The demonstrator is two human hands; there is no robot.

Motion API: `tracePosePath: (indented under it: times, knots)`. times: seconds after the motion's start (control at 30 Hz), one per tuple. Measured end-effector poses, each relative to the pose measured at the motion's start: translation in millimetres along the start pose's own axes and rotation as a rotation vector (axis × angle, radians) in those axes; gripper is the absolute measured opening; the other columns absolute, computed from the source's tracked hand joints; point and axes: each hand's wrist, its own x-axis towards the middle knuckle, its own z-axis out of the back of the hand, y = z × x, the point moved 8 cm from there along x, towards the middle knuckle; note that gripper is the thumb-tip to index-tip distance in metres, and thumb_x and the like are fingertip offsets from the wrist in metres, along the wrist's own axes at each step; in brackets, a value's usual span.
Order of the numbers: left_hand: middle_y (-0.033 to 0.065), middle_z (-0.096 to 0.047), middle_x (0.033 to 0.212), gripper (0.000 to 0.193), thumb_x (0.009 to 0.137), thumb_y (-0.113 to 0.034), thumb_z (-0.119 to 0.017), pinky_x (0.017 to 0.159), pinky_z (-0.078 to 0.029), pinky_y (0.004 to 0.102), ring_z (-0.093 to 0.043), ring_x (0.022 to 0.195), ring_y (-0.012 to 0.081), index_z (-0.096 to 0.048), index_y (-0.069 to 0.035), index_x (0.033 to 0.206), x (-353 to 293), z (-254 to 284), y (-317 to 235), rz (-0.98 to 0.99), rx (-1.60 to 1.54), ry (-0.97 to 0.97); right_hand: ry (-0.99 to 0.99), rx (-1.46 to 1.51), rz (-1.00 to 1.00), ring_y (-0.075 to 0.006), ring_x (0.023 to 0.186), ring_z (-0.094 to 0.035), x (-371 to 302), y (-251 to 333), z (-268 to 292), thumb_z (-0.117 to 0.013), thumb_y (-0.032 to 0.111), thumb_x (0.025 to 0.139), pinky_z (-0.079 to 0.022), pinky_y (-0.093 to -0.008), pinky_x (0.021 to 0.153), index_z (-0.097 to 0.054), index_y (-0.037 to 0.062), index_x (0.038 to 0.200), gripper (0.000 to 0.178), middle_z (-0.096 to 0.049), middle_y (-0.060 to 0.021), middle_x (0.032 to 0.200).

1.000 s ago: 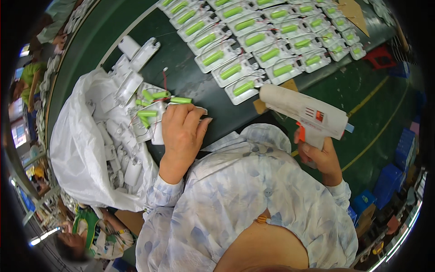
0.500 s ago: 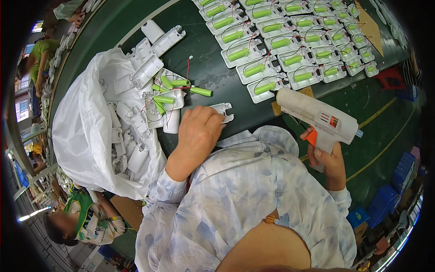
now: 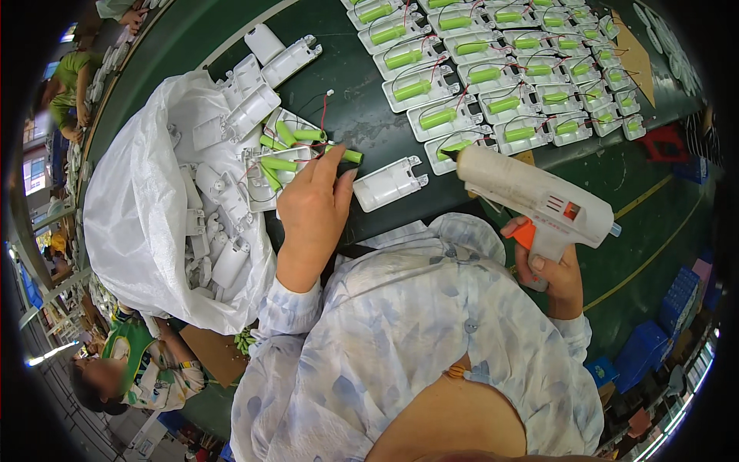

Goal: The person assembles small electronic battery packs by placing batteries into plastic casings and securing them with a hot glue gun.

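My left hand point(image 3: 312, 212) reaches over the dark green table. Its index fingertip is at a green cylindrical battery point(image 3: 350, 156) in a small pile, and its thumb is held apart from that finger. No firm grip on the battery shows. To the right of this hand lies a white plastic shell point(image 3: 391, 185), with no battery visible in it. My right hand point(image 3: 560, 276) is wrapped round the handle of a white glue gun point(image 3: 531, 189), fingers by the orange trigger. The gun's dark nozzle points left, close to the nearest battery-filled shell point(image 3: 459, 148).
Rows of white shells with green batteries and wires point(image 3: 504, 104) cover the table's far right. A white sack point(image 3: 138, 208) of loose white shells bulges at left. Blue crates point(image 3: 647, 350) stand at lower right. Another person point(image 3: 146, 362) sits at lower left.
My left hand has moved away from the white shell, leftward and up to the batteries. That shell now lies flat and uncovered. The glue gun has shifted slightly left.
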Motion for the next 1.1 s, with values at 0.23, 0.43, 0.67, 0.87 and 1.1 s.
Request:
tracePosePath:
  times: [0.23, 0.43, 0.67, 0.87, 1.1]
  knots:
    - [0.0082, -0.064, 0.092, 0.020, 0.081, -0.011, -0.074, 0.062, -0.051, 0.0371, -0.065, 0.075, 0.0286, -0.069, -0.006, 0.100, -0.4, -5.5, -5.1, -0.085, 0.186, 0.005, -0.002, -0.154, -0.139, -0.0096, 0.059, -0.052, 7.4, -5.1, -16.1, -0.066, 0.018, 0.076, -0.044, -0.0216, 0.052, -0.051, -0.0063, 0.128, 0.060, -0.063, -0.0142, 0.112]
    - [0.0072, -0.064, 0.092, 0.021, 0.075, -0.005, -0.076, 0.068, -0.051, 0.0372, -0.063, 0.082, 0.0282, -0.067, -0.005, 0.094, -4.2, 0.6, -0.6, -0.184, 0.129, -0.072, 0.083, -0.240, -0.178, -0.0096, 0.064, -0.051, 8.4, -2.5, -36.7, -0.063, 0.014, 0.080, -0.044, -0.0230, 0.056, -0.051, -0.0037, 0.128, 0.053, -0.062, -0.0114, 0.113]
    - [0.0077, -0.062, 0.088, 0.024, 0.075, -0.007, -0.075, 0.069, -0.051, 0.0373, -0.062, 0.082, 0.0270, -0.068, -0.007, 0.097, 10.7, -4.8, -4.1, -0.121, 0.155, -0.058, 0.144, -0.432, -0.152, -0.0125, 0.090, -0.057, 6.4, -6.1, -49.7, -0.063, 0.012, 0.086, -0.047, -0.0284, 0.080, -0.056, 0.0013, 0.128, 0.044, -0.062, -0.0050, 0.109]
    - [0.0070, -0.056, 0.079, 0.014, 0.073, -0.007, -0.066, 0.059, -0.050, 0.0368, -0.061, 0.074, 0.0248, -0.067, -0.007, 0.087, 13.0, -16.5, -2.7, -0.221, 0.249, -0.108, 0.124, -0.486, -0.078, -0.0149, 0.099, -0.058, 7.7, -2.3, -59.4, -0.064, 0.013, 0.087, -0.047, -0.0307, 0.087, -0.061, 0.0014, 0.122, 0.037, -0.063, -0.0045, 0.107]
    - [0.0098, -0.063, 0.082, 0.014, 0.078, -0.007, -0.071, 0.063, -0.052, 0.0375, -0.064, 0.073, 0.0262, -0.071, -0.006, 0.092, 20.4, -19.9, 6.2, -0.167, 0.263, -0.023, 0.060, -0.484, -0.214, -0.0107, 0.087, -0.056, -0.1, -3.0, -49.8, -0.063, 0.015, 0.087, -0.045, -0.0273, 0.078, -0.063, 0.0025, 0.117, 0.033, -0.061, -0.0011, 0.100]
